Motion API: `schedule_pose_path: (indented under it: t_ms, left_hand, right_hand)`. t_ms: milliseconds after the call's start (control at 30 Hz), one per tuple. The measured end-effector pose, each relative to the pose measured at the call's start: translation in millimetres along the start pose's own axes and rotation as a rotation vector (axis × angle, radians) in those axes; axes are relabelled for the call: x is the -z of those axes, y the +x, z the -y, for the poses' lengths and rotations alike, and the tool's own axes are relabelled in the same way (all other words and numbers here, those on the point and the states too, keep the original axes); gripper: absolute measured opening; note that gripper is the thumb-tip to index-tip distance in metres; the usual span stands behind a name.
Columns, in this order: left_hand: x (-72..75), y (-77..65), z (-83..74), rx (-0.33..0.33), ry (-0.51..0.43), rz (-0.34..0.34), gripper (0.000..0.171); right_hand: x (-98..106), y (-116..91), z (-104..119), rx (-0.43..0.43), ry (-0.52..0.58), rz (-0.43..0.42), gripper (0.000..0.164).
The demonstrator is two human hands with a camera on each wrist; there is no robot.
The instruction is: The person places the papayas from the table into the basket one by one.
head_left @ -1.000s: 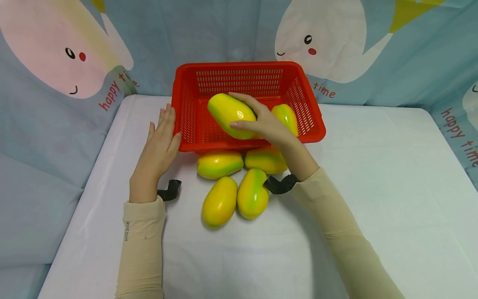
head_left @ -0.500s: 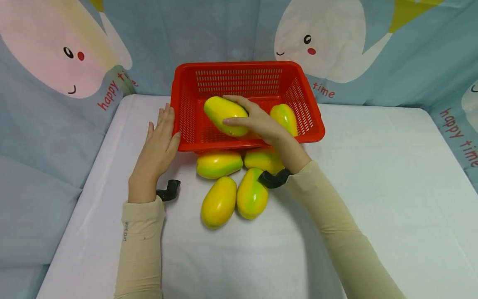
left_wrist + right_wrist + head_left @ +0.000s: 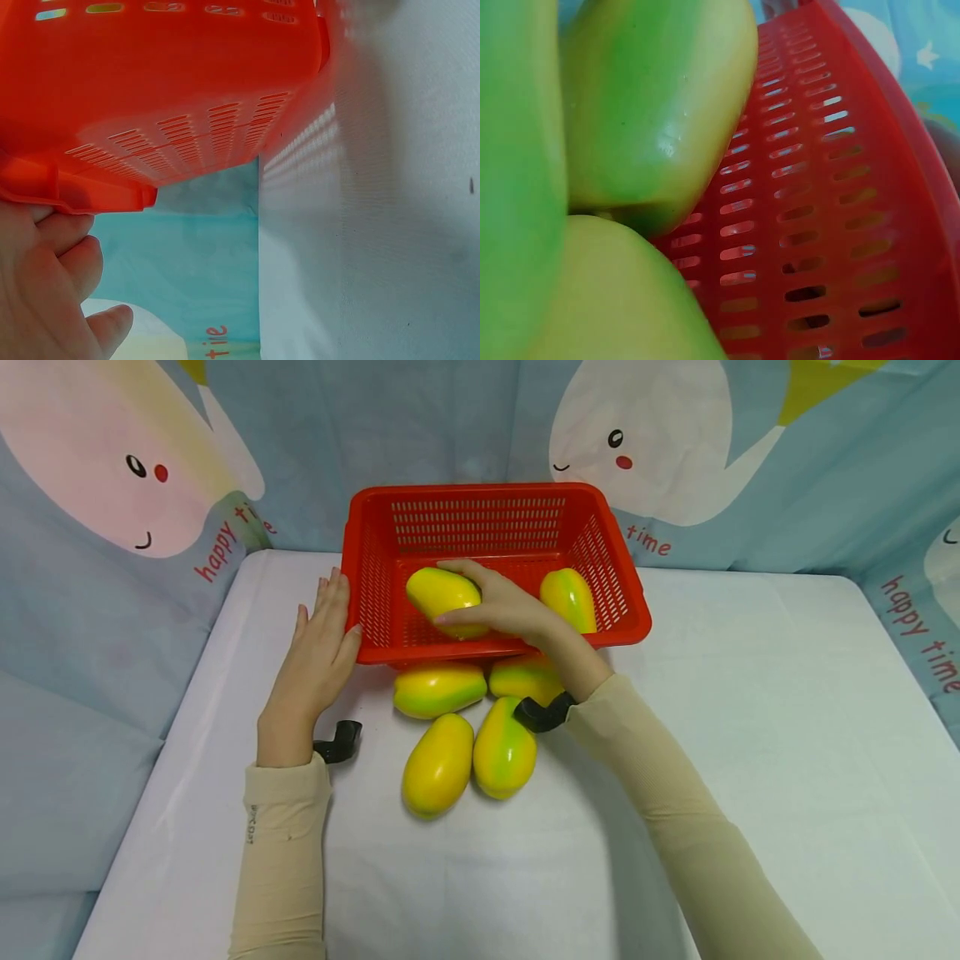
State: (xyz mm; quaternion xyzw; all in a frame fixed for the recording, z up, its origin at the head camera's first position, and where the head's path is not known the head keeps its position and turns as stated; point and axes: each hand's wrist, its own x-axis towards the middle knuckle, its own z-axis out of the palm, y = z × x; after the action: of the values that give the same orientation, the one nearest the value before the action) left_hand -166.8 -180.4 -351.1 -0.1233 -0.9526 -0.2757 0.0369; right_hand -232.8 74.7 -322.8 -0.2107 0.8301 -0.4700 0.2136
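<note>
My right hand [image 3: 506, 602] grips a yellow-green papaya [image 3: 442, 597] low inside the red plastic basket [image 3: 480, 493], with the thumb on the near side and fingers over the far side. A second papaya [image 3: 568, 597] lies in the basket's right end. My left hand [image 3: 311, 652] rests with extended fingers against the basket's left rim; in the left wrist view its fingers [image 3: 79, 259] touch the underside of that rim. Several more papayas [image 3: 438, 766] lie on the table in front of the basket. The right wrist view shows papayas [image 3: 652, 112] close beside the slotted basket wall [image 3: 780, 187].
A white cloth covers the table [image 3: 750, 735]. Behind it hangs a blue curtain [image 3: 450, 418] with cartoon prints. Black wrist mounts [image 3: 341, 742] stick out near both sleeves; the right one overlaps a papaya on the table.
My right hand has moved down and slightly left with the papaya, deeper into the basket. The left hand has kept its place at the rim.
</note>
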Motion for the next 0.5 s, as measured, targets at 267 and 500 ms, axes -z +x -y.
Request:
schedule_pose_path:
  t_ms: [267,500]
  left_hand:
    - [-0.6,0.8,1.2,-0.01,-0.012,0.002,0.061]
    - [-0.6,0.8,1.6,-0.001,-0.007,0.005,0.062]
  right_hand:
    - [-2,13,-1,0.034,-0.32,-0.002,0.086]
    - [-5,14,-1,0.069,-0.38,0.051,0.078]
